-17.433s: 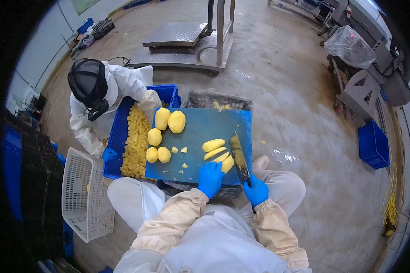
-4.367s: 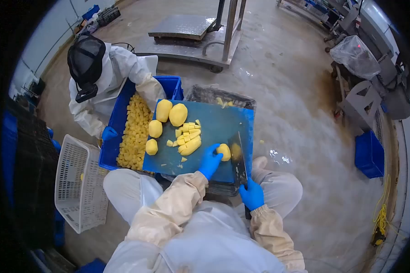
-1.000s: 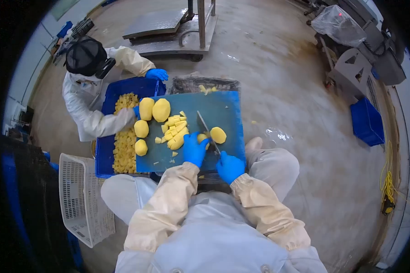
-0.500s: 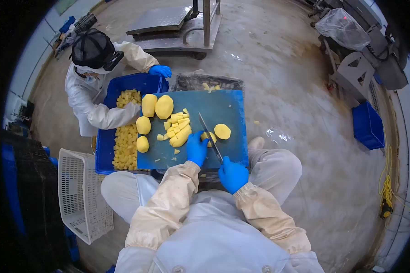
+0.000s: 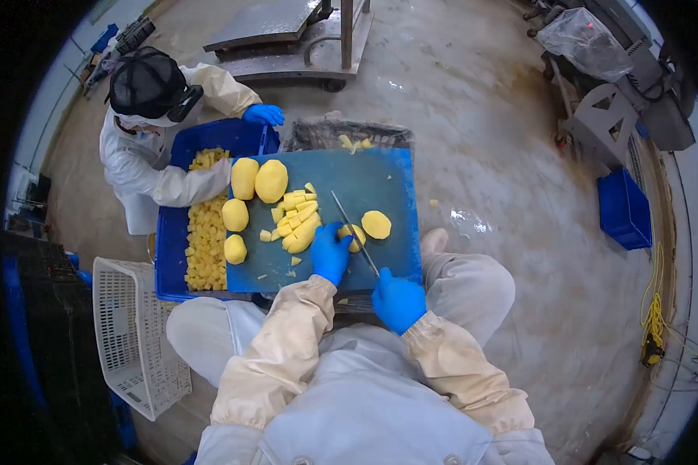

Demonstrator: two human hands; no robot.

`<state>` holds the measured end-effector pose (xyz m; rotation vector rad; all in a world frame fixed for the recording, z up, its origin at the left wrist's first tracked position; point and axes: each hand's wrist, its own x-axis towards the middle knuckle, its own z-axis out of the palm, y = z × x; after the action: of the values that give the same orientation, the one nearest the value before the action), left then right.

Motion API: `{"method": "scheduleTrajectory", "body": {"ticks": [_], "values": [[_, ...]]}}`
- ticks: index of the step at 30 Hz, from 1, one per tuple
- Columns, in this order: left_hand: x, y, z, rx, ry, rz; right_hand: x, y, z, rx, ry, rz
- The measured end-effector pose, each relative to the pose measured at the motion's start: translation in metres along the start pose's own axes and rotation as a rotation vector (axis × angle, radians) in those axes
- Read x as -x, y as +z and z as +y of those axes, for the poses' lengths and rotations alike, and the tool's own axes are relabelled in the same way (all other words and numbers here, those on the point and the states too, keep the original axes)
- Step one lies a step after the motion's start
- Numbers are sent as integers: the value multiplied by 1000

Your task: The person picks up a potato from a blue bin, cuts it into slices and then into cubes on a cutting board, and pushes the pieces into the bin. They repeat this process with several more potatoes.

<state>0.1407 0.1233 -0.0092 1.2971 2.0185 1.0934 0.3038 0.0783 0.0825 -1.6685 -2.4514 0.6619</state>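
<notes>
My right hand [image 5: 399,301], blue-gloved, is closed round the handle of a knife [image 5: 354,233]. Its blade slants up and left across a piece of peeled potato [image 5: 356,238]. My left hand [image 5: 331,253], also gloved, has its fingers closed on the left side of that piece, by the blade. Right of the knife a potato slice [image 5: 376,225] lies flat. Left of my left hand is a cluster of cut potato chunks [image 5: 297,221]. Several whole peeled potatoes [image 5: 271,181] sit along the left of the blue cutting board [image 5: 364,178].
A blue crate [image 5: 171,263] of potato cubes stands left, with a co-worker [image 5: 151,139] reaching into it. Behind the board is a black-lined crate [image 5: 310,138]. A white basket [image 5: 124,333] is at lower left, a metal cart [image 5: 279,39] further off, a blue bin [image 5: 624,209] at right.
The view has shifted slightly, moving the board and crate a little left in the picture. The knife and both hands keep nearly the same place at the potato piece.
</notes>
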Motion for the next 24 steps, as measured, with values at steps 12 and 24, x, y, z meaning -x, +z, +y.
{"method": "scheduleTrajectory", "body": {"ticks": [12, 24], "values": [[-3, -3, -2, -64, -20, -29, -30, 36, 1, 82, -27, -16], [-44, -43, 23, -629, 823, -618, 26, -4, 38, -283, 148, 233]]}}
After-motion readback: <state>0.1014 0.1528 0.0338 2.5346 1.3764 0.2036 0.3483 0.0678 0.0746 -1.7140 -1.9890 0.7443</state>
